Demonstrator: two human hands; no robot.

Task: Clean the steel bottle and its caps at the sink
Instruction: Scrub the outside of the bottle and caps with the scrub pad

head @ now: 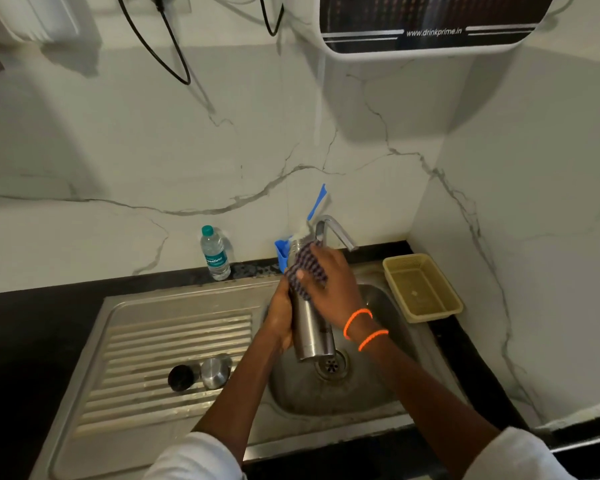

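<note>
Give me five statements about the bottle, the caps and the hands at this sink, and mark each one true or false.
1. The right hand presses a checked cloth against the steel bottle. True.
2. The left hand is idle on the drainboard. False: it holds the bottle from the left side.
3. Two caps, a black cap and a steel cap, lie on the drainboard. True.
4. The basket sits in the sink bowl. False: it is on the counter to the right of the sink.
5. The plastic bottle lies on its side. False: it stands upright by the wall.
</note>
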